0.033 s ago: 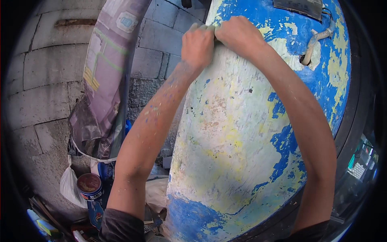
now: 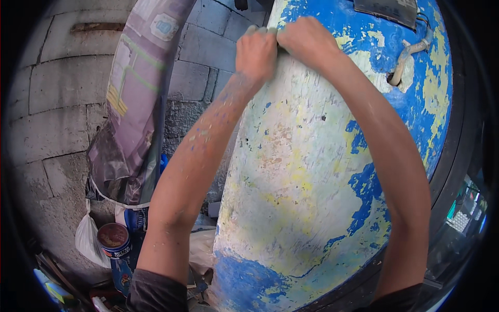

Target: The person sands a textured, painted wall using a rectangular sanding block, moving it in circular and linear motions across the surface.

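Note:
Both my arms reach forward over a large curved panel (image 2: 291, 187) with peeling blue paint and bare whitish and yellowish patches. At its far left edge, my left hand (image 2: 256, 54) is closed, knuckles up. Right beside it, touching or nearly so, my right hand (image 2: 309, 41) is bent into a closed grip over the worn surface. Whatever the fingers hold is hidden beneath the hands. Paint flecks dot my left forearm. To the right of my right hand, a pale bent pipe (image 2: 408, 54) comes out of a hole in the panel.
A grey block wall (image 2: 57, 78) stands at the left. Against it hangs a patterned purple-grey cloth (image 2: 140, 67). Below are a white plastic bag (image 2: 89, 242) and a round tin (image 2: 113, 236) with reddish contents. A dark plate (image 2: 387, 10) sits at the far right of the panel.
My two hands have shifted slightly farther away along the panel, staying close together and closed. The view has moved very little.

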